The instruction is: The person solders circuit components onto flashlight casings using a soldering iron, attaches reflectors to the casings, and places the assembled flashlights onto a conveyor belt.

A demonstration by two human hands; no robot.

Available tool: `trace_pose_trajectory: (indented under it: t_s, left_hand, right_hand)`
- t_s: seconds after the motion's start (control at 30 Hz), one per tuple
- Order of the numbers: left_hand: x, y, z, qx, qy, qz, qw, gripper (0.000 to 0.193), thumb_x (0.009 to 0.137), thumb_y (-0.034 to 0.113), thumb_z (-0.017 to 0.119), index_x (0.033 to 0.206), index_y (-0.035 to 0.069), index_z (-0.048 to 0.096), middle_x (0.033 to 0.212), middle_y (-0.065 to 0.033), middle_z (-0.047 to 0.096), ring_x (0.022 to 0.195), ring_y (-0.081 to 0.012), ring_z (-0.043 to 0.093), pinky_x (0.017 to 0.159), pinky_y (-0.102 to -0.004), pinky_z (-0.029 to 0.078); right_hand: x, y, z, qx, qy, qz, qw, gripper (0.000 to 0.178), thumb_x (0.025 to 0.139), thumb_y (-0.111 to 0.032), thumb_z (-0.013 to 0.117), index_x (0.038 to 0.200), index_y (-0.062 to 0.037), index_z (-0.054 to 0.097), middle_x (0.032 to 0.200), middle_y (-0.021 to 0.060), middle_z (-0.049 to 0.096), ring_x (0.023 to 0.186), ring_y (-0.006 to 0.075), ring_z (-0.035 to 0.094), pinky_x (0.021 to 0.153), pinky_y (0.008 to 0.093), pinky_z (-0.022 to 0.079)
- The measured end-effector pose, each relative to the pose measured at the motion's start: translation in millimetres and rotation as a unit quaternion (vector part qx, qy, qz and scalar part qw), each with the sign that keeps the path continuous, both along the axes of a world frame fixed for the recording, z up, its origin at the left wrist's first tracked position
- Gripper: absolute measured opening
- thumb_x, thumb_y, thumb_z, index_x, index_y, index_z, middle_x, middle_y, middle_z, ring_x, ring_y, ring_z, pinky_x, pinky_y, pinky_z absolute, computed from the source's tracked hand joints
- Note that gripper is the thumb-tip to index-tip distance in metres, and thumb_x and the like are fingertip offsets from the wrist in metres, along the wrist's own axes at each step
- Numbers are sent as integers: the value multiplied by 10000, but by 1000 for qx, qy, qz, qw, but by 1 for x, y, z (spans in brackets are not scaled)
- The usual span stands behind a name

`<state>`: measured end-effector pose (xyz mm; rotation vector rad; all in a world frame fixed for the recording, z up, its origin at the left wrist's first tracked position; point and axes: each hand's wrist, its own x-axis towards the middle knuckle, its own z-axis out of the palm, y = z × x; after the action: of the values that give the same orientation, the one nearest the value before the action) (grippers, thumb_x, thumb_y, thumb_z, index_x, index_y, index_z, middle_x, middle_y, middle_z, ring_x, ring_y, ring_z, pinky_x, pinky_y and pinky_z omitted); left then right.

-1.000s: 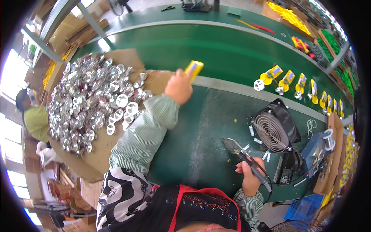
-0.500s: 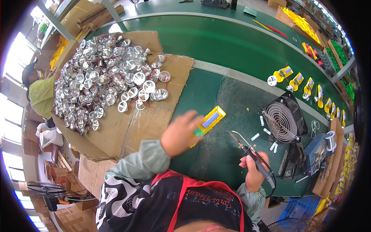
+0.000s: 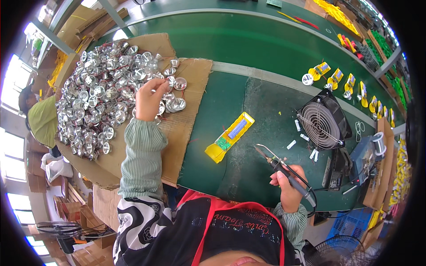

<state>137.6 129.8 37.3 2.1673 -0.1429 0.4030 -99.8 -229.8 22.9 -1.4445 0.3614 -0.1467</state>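
My left hand (image 3: 150,101) is over the right part of a heap of shiny silver lamp reflector cups (image 3: 95,95) with thin red wires. Its thumb and fingers are pinched together; whatever is between them is too small to make out. My right hand (image 3: 290,188) grips a soldering iron (image 3: 289,178), its tip pointing up and left, with a thin bent metal tube alongside. Between my hands, a yellow flashlight housing (image 3: 215,152) lies slanted on the green bench. Inside it are a green circuit board (image 3: 223,142) and a blue-grey battery cell (image 3: 237,129). The iron's tip is apart from the housing.
The cups lie on a cardboard sheet (image 3: 188,95). A square fan (image 3: 320,124) stands at right, small white pieces (image 3: 291,144) beside it. Behind, several yellow housings with reflectors (image 3: 337,79) stand in a row. A solder spool (image 3: 378,144) is far right. Another person (image 3: 42,113) is at left.
My left hand has left the yellow housing and moved up and left to the reflector heap, its fingers closing into a pinch. My right hand keeps the iron almost in place.
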Motion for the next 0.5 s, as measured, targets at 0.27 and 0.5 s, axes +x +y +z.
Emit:
trace_pose_trajectory:
  t_s: [0.27,0.5]
  left_hand:
    - [-83,-35,0,-17,186,-97,978,111,859,101,672,870,-9,655,757,-49,624,704,-150,569,623,-312,451]
    - [-114,-82,-32,121,95,-233,960,85,822,101,661,859,27,680,775,-110,588,775,-306,544,719,-398,452]
  right_hand:
    - [10,14,-1,-19,-16,65,998,186,869,12,612,1028,29,517,797,174,670,623,177,649,595,281,561]
    - [22,24,-2,-6,-13,122,992,180,859,25,619,1015,44,530,808,161,678,665,169,665,623,284,572]
